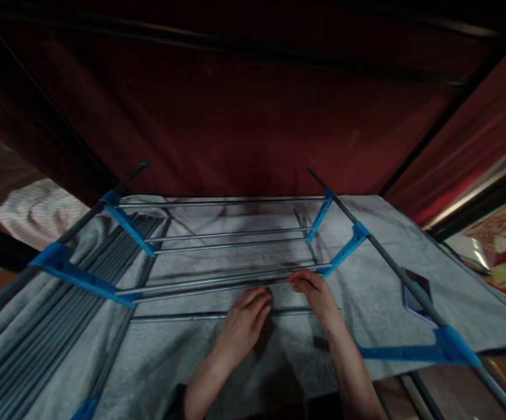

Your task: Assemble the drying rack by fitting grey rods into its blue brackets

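Observation:
A metal rack frame of grey rods and blue plastic brackets (344, 251) lies on a grey towel (454, 291). My left hand (244, 321) rests palm down on the towel, fingers loosely curved beside a loose grey rod (183, 315). My right hand (314, 291) is nearest the frame's front rod (218, 280), fingertips touching it near the right bracket; whether they wrap round it I cannot see.
A bundle of several grey rods (60, 315) lies at the left on the towel. A dark phone (417, 289) sits at the right under a frame rail. A dark red fabric wall (253, 116) stands behind. A striped cloth (38, 210) lies far left.

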The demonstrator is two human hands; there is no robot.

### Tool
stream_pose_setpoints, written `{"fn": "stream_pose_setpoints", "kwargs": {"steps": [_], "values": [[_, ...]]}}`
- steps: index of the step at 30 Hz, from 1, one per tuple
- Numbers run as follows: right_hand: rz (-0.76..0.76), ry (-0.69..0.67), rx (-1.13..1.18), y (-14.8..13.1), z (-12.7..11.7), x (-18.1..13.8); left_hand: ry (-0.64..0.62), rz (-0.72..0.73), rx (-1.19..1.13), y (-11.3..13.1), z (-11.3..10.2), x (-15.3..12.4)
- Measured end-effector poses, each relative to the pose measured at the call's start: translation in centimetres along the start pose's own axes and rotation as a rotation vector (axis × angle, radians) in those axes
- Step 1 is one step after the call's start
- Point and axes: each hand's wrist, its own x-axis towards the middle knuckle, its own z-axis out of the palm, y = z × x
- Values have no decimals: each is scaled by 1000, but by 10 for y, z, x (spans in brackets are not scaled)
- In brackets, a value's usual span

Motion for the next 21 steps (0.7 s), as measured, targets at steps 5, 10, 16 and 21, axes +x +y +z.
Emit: {"fn": "stream_pose_setpoints", "kwargs": {"steps": [5, 10, 16, 21], "values": [[5, -321, -290, 8, -6, -20, -134, -35, 309, -24, 40, -21], [-11, -396, -684, 16, -7, -36, -203, -19, 412, -29, 37, -13], [-228, -150, -916, 17, -23, -15, -75, -11, 384, -6, 25, -8], [-557, 16, -930, 11, -37, -7, 63, -8, 345, 4, 10, -11]]}}
